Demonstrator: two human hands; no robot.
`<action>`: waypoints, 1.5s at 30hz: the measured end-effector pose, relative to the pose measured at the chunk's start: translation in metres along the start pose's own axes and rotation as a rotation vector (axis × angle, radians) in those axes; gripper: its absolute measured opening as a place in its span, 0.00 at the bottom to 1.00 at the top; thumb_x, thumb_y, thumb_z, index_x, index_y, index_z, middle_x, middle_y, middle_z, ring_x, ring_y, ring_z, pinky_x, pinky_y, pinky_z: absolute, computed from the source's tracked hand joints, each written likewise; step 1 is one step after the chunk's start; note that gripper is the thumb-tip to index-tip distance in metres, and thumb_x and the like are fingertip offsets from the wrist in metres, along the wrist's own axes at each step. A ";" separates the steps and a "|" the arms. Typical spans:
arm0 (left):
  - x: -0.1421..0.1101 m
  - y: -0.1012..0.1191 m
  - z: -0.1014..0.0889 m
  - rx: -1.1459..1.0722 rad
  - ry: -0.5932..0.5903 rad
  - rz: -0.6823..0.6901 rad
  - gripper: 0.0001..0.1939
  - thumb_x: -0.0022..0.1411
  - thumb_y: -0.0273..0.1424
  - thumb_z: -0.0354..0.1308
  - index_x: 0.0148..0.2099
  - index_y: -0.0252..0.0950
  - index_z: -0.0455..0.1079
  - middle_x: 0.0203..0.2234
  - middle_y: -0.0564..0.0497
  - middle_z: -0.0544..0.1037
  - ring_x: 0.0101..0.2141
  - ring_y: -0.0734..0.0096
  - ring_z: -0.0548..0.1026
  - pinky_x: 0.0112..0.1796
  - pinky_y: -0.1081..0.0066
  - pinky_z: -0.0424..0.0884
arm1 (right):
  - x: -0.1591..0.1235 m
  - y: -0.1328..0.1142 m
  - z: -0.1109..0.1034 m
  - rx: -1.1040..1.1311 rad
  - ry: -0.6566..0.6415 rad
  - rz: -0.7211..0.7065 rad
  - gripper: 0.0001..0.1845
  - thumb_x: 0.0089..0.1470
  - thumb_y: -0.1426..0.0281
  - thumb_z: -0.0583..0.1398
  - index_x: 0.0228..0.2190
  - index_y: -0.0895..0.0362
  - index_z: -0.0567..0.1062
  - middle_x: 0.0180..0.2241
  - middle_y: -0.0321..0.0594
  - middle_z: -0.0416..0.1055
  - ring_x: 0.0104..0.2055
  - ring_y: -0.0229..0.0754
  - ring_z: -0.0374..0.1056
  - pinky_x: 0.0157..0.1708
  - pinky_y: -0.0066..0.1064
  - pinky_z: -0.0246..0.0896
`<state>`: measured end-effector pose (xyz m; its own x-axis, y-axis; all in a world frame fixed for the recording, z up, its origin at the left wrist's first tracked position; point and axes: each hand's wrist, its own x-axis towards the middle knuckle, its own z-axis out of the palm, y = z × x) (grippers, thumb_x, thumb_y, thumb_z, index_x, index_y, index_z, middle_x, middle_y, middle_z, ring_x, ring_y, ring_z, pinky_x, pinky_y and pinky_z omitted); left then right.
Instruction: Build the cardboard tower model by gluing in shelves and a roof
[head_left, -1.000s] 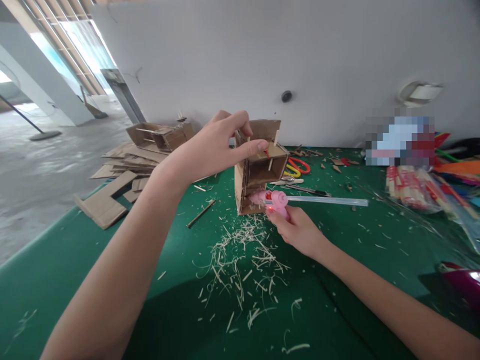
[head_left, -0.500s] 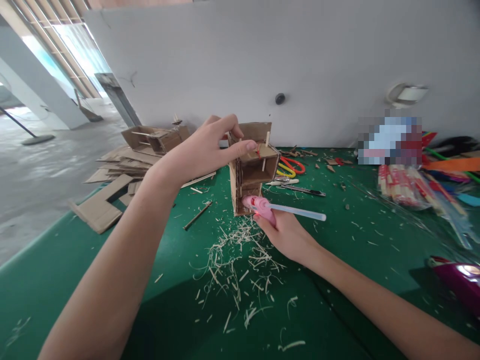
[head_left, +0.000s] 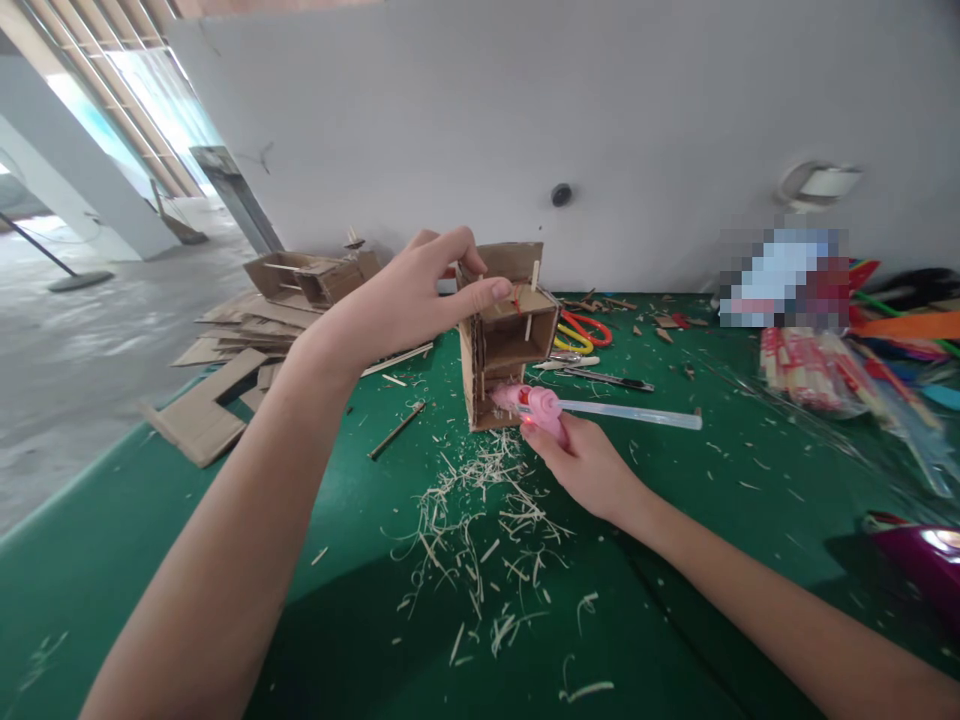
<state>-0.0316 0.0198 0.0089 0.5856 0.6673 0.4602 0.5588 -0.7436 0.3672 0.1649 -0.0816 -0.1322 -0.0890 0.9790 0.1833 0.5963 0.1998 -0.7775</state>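
A small cardboard box structure [head_left: 516, 345] stands upright on the green table, with an upper compartment, an open lower one and thin wooden sticks through its top. My left hand [head_left: 442, 275] grips its top left edge, thumb in front and fingers behind. In my right hand [head_left: 592, 465] is a pink glue gun [head_left: 546, 412], its nozzle end inside the lower compartment. A long translucent glue stick [head_left: 637, 413] sticks out of the gun's back, pointing right. A small red light glows on the gun. The nozzle tip is hidden.
Wood shavings [head_left: 480, 500] litter the green table [head_left: 337, 600] in front. Cardboard pieces [head_left: 202, 410] and another cardboard structure [head_left: 315, 280] lie left. Behind are scissors [head_left: 589, 330] and a utility knife [head_left: 611, 379]. Packaged sticks [head_left: 806, 370] and a purple object [head_left: 919, 560] sit right.
My right hand and the glue gun have shifted a little to the right, and more of the glue stick shows. My left hand and the cardboard structure have stayed nearly in place.
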 end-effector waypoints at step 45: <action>0.001 -0.002 0.005 -0.054 0.014 0.004 0.16 0.62 0.45 0.54 0.44 0.40 0.69 0.40 0.50 0.73 0.51 0.54 0.68 0.56 0.49 0.62 | 0.013 0.004 0.005 0.515 -0.103 0.340 0.21 0.57 0.49 0.57 0.28 0.55 0.65 0.13 0.24 0.50 0.13 0.28 0.44 0.12 0.26 0.39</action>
<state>-0.0293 0.0217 0.0050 0.5794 0.6640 0.4726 0.5238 -0.7477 0.4082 0.1621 -0.0682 -0.1362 -0.0539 0.9849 -0.1643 0.1460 -0.1549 -0.9771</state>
